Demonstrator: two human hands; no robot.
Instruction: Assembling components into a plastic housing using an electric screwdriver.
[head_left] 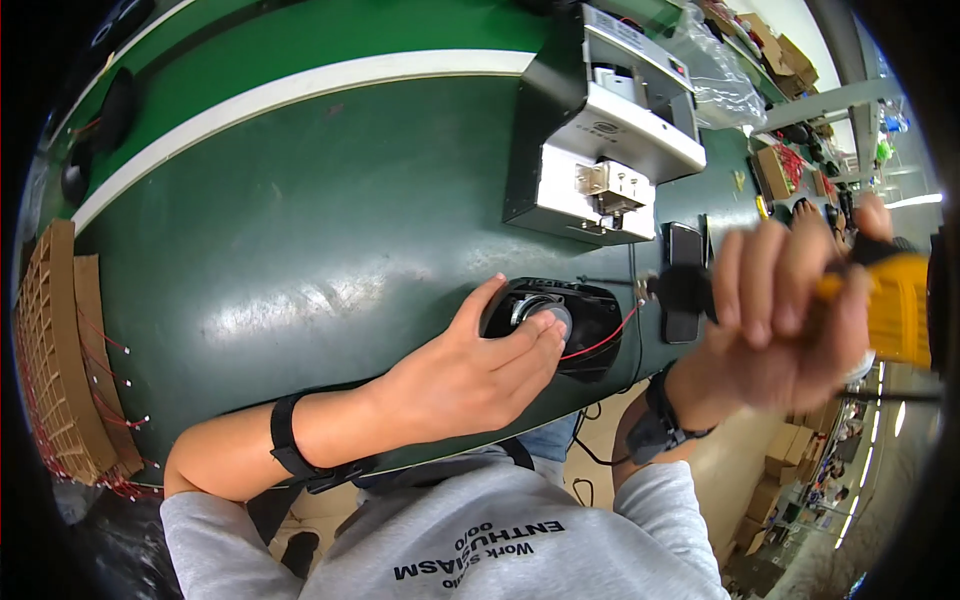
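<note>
- A dark green table (pixel 300 230) fills most of the frame, with a white stripe (pixel 300 95) curving across its upper part.
- A grey metal machine (pixel 600 130) stands at upper centre.
- A black speaker (pixel 590 320) with a red wire (pixel 605 342) lies at centre right.
- A black phone (pixel 685 245) lies just right of it.
- Cardboard trays (pixel 60 360) sit at the left edge.

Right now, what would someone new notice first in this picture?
The blurred right hand, raised at the right edge and gripping a yellow power tool, draws the eye first. Mid-frame, the left hand rests on a black speaker unit with red wires on the green table. Behind stands a grey metal machine.
</note>
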